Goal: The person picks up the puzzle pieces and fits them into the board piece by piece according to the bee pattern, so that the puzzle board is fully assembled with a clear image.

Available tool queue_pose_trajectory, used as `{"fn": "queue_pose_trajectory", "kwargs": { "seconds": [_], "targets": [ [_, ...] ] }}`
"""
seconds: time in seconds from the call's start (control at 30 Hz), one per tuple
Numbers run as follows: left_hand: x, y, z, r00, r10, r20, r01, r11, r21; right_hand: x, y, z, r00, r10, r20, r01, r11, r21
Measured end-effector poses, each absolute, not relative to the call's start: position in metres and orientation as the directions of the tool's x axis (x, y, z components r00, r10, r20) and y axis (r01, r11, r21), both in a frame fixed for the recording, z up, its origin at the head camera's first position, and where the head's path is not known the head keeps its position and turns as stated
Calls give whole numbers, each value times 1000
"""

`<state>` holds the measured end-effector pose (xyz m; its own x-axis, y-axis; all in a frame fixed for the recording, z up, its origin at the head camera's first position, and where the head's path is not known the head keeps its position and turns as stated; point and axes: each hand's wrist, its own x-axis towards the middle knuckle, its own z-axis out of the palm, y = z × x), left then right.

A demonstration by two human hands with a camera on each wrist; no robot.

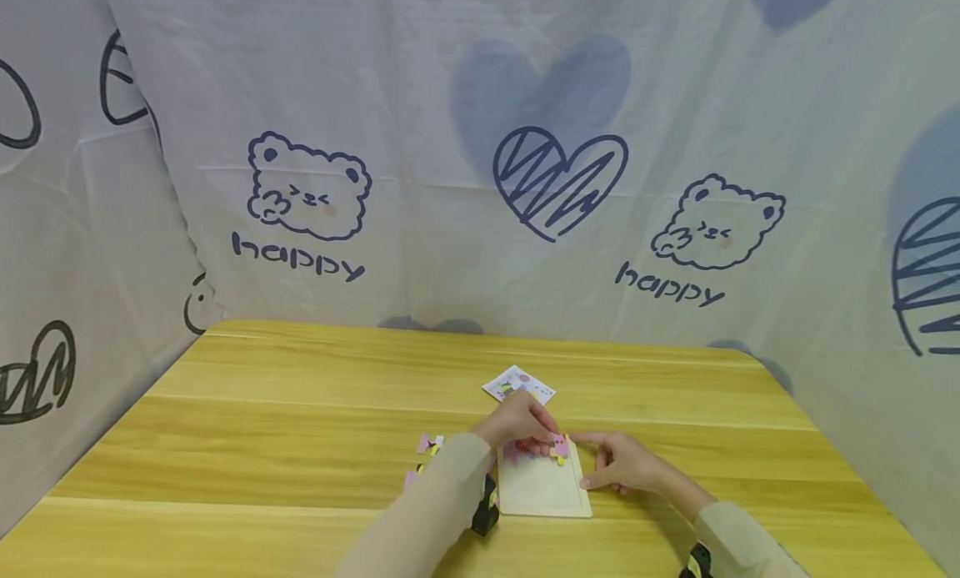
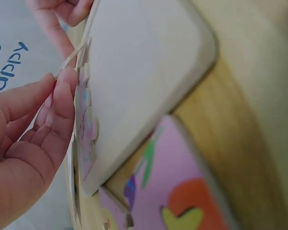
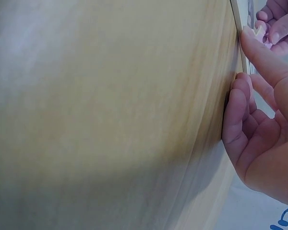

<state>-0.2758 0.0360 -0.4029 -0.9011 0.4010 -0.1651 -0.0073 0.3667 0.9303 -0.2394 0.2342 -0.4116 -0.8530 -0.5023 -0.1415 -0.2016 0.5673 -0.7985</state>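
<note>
My left hand pinches a pink puzzle piece with a bit of yellow between thumb and fingertips. It holds the piece at the top right corner of a pale wooden puzzle board; in the left wrist view the piece appears edge-on and tilted. Several joined pieces lie along the board's far side. My right hand touches the same corner, index finger stretched along the far edge and thumb at the right edge. In the right wrist view, its other fingers are curled near the table.
Loose puzzle pieces lie left of the board, partly hidden by my left sleeve. One pink piece with an orange shape is close to the board's edge. A printed picture card lies beyond the board on the wooden table.
</note>
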Motion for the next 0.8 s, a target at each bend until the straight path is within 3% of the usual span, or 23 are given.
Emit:
{"fn": "queue_pose_trajectory", "kwargs": {
  "seconds": [0.5, 0.8],
  "targets": [
    [-273, 40, -407, -920, 389, -38, 179, 504, 845, -240, 235, -414, -853, -504, -134, -204, 560, -803],
    [-272, 38, -405, -885, 455, -98, 231, 611, 757, -240, 234, -413, -854, -498, -146, -191, 563, -804]
  ]
}}
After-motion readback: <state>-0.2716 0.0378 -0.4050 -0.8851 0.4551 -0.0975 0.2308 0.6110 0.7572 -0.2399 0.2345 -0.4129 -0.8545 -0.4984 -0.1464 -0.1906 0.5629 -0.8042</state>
